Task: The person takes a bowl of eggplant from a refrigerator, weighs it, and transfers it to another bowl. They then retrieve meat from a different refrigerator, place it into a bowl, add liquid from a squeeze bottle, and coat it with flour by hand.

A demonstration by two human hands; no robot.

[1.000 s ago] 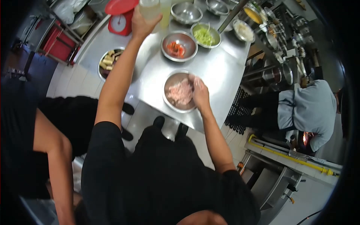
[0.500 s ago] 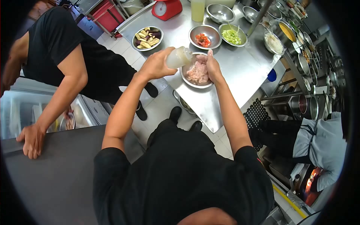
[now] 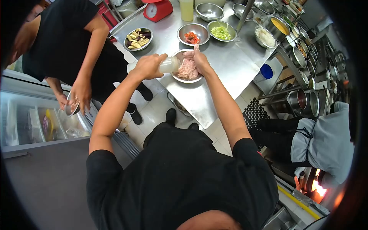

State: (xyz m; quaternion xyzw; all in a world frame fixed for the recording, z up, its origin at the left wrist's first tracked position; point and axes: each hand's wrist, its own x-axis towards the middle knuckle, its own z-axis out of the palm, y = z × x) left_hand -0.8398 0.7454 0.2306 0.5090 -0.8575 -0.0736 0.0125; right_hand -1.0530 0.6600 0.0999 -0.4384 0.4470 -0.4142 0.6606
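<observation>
My left hand (image 3: 147,66) is wrapped round a translucent plastic bottle (image 3: 168,65), tipped on its side with its mouth end over the near left rim of a metal bowl (image 3: 186,81). Pale pink raw meat (image 3: 188,69) lies in that bowl. At the bowl's right side, my right hand (image 3: 201,61) grips the rim, thumb up; its other fingers are mostly hidden. Just behind stand a metal bowl (image 3: 183,31) of chopped red pieces (image 3: 191,37) and a bowl of chopped green vegetable (image 3: 221,33).
A bowl of cut eggplant (image 3: 138,39) and a red scale (image 3: 157,10) stand on the steel table (image 3: 230,73). At left, a co-worker holds a small bowl (image 3: 72,105) over an open chest fridge (image 3: 23,115). Another person (image 3: 326,142) stands at right near flames (image 3: 318,188).
The bottle has tipped flatter and lower toward the meat. The co-worker at left has lifted a small bowl up from the fridge and moved the other hand onto it. The view has shifted slightly.
</observation>
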